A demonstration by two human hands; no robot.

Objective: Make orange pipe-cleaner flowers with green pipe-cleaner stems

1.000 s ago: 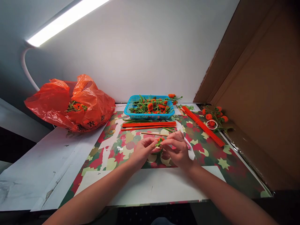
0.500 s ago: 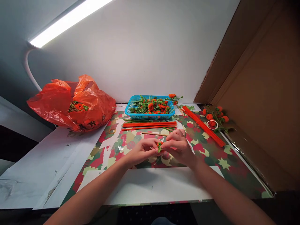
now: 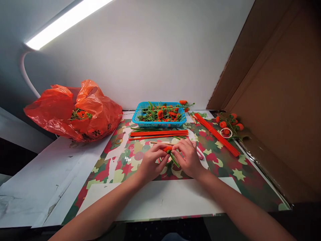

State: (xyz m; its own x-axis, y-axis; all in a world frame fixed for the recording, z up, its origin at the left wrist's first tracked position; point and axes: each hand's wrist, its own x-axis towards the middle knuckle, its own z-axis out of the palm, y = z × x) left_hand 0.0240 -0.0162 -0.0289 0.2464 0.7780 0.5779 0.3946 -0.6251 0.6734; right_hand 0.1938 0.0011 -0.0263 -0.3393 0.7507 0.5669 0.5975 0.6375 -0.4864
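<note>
Over the patterned mat, a small orange flower [image 3: 167, 149] with a green stem piece [image 3: 175, 160] is held between both hands. My left hand [image 3: 151, 162] pinches the flower from the left with thumb and fingers. From the right, my right hand [image 3: 187, 158] pinches it where the green piece joins the bloom. The green piece slants down and to the right below the flower. Just beyond the hands lie orange fuzzy sticks [image 3: 158, 133] and a thin wooden stick [image 3: 156, 143].
A blue basket [image 3: 160, 124] of orange flowers stands behind. An orange plastic bag [image 3: 105, 113] is at the left, under a lamp [image 3: 67, 23]. To the right lie a bundle of orange sticks [image 3: 217, 135], more flowers [image 3: 233, 122] and a white ring [image 3: 226, 133] beside cardboard [image 3: 281, 110].
The flower has turned, so its orange bloom now faces up and the green piece points down right. Both hands have shifted and changed their hold; the view has moved slightly.
</note>
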